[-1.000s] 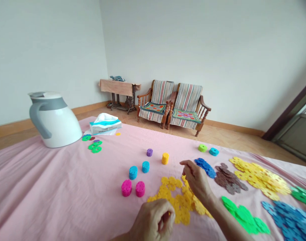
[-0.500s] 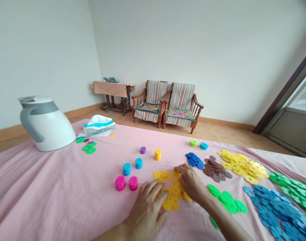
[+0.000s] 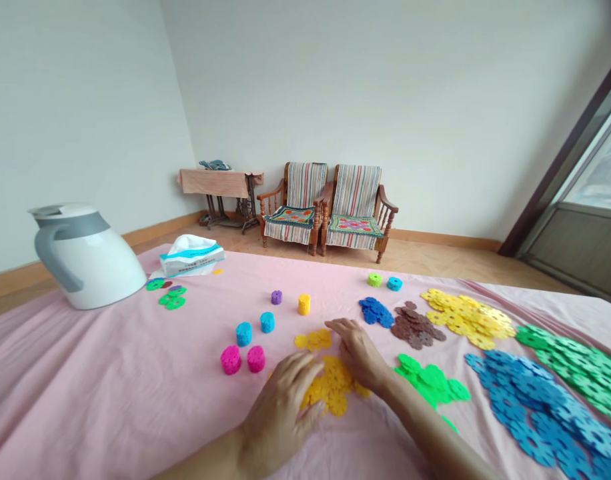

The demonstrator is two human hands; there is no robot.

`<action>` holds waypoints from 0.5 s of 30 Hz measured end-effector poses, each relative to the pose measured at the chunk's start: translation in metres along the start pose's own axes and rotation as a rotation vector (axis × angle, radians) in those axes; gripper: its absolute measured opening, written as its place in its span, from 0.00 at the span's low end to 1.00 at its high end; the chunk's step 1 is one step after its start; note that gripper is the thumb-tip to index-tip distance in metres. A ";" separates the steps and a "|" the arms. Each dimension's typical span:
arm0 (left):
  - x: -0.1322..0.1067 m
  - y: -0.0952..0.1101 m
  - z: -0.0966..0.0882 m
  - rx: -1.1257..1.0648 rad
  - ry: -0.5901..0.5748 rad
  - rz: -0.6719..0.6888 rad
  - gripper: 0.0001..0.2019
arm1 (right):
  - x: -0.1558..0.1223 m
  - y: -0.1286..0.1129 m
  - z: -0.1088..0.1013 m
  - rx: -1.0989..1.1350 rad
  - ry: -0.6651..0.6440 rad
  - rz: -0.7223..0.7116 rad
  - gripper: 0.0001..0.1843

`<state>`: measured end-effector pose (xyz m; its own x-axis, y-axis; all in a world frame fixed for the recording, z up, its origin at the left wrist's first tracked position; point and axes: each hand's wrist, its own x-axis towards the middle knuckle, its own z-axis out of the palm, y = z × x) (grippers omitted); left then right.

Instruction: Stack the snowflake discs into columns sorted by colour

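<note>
A loose pile of yellow flower-shaped plastic discs (image 3: pixel 331 383) lies on the cloth between my two hands. My left hand (image 3: pixel 280 408) rests over the left side of this pile, fingers apart and curved, partly covering it. My right hand (image 3: pixel 359 355) is at the pile's right side with its fingers stretched toward the left, grasping nothing that shows. A small cluster of yellow discs (image 3: pixel 314 340) lies just beyond the pile. Left of the hands stand two pink disc stacks (image 3: pixel 231 360), two light blue stacks (image 3: pixel 244 334), a purple stack (image 3: pixel 276 297) and a yellow stack (image 3: pixel 304 305).
To the right lie piles of dark blue (image 3: pixel 375 312), brown (image 3: pixel 416 325), yellow (image 3: pixel 468 317), bright green (image 3: pixel 431 381) and blue discs (image 3: pixel 535 413). A white jug (image 3: pixel 100 260) and tissue pack (image 3: pixel 193 257) stand at left. Small lime (image 3: pixel 374 280) and blue stacks (image 3: pixel 394 284) sit farther back.
My right hand has shifted left and its fingers reach out more. The far yellow discs now lie apart from the main pile. The camera view has turned slightly.
</note>
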<state>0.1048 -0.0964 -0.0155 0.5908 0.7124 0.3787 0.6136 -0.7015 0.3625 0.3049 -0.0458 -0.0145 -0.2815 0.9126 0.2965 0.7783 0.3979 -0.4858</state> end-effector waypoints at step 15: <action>0.019 0.008 0.011 -0.094 -0.104 -0.132 0.24 | 0.006 0.029 0.009 0.139 0.275 0.184 0.18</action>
<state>0.1264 -0.0885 -0.0144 0.5626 0.7929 0.2342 0.6404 -0.5970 0.4832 0.3209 -0.0279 -0.0341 0.0323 0.9181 0.3949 0.7129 0.2558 -0.6529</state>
